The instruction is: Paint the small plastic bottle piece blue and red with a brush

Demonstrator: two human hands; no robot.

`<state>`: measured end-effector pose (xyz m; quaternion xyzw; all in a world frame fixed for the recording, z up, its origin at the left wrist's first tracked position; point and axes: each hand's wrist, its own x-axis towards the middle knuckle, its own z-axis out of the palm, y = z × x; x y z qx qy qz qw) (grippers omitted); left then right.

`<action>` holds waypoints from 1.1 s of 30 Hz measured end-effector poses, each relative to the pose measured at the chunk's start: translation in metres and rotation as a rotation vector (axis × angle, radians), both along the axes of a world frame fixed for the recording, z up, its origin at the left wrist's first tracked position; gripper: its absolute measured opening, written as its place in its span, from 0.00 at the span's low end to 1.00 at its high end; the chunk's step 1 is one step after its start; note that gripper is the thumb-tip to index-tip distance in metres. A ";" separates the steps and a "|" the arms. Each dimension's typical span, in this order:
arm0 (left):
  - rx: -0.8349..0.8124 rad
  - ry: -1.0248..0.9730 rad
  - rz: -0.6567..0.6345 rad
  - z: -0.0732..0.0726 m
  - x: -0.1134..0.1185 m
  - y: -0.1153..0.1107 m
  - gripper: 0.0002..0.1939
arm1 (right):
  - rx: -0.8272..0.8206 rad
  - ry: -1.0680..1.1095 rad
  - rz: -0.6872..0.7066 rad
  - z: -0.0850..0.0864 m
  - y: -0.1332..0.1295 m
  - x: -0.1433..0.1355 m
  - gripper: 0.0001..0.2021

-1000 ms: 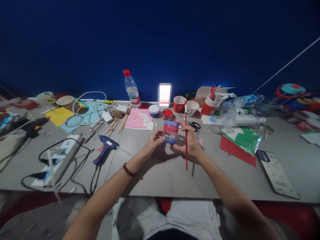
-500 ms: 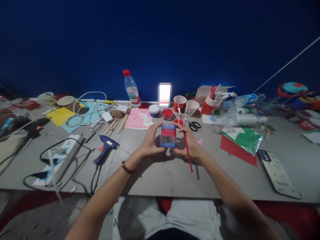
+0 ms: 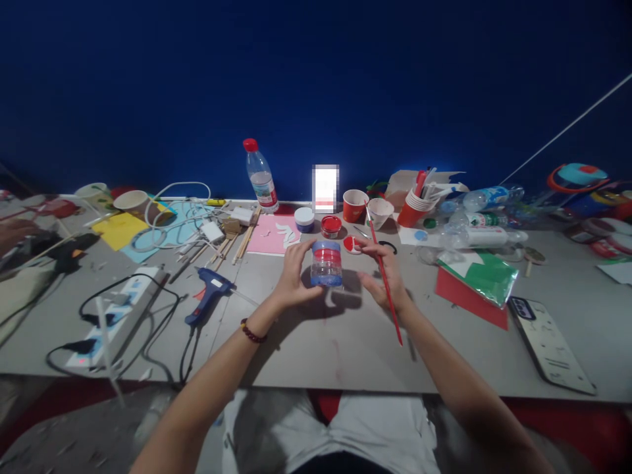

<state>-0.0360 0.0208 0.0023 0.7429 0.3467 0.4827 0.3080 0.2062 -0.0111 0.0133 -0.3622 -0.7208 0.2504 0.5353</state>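
Observation:
My left hand (image 3: 293,276) grips a short clear plastic piece, like a cut bottle section (image 3: 326,266), by its left side. Blue bands run round its top and bottom, and a red painted band lies below the upper one. To its right, apart from it, my right hand (image 3: 388,280) holds a red paintbrush (image 3: 388,286) between thumb and fingers, its bristle end pointing up and away. Just beyond the hands stand an open pot of red paint (image 3: 330,226), its red-smeared lid (image 3: 352,245) and a white-lidded blue paint pot (image 3: 304,219). Scissors (image 3: 389,247) lie partly behind my right hand.
At the left are a blue glue gun (image 3: 210,294), a power strip (image 3: 118,316) with loose cables, and wooden sticks. Paper cups (image 3: 355,205) and a red-capped bottle (image 3: 261,178) stand at the back. Plastic bottles, coloured sheets and a phone (image 3: 550,342) lie at the right.
My right hand has let go of the plastic piece and moved right with the paintbrush. My left hand has shifted slightly left with the piece.

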 end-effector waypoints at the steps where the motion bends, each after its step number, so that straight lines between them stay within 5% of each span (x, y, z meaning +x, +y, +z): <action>1: 0.045 0.049 0.006 -0.002 -0.001 0.001 0.44 | 0.005 0.020 -0.012 0.000 0.000 -0.001 0.17; 7: 0.288 0.237 0.105 -0.009 -0.005 0.007 0.47 | -0.026 0.249 -0.110 0.015 -0.004 -0.003 0.11; 16: 0.439 0.296 0.158 -0.005 -0.003 0.005 0.45 | -0.265 0.598 0.055 0.028 -0.016 0.006 0.13; 23: 0.404 0.402 0.142 -0.008 -0.005 0.006 0.46 | -0.396 0.625 0.064 0.024 -0.011 0.009 0.09; 33: 0.211 0.191 0.101 -0.012 -0.001 0.004 0.46 | -0.314 0.455 -0.014 0.006 -0.010 0.004 0.11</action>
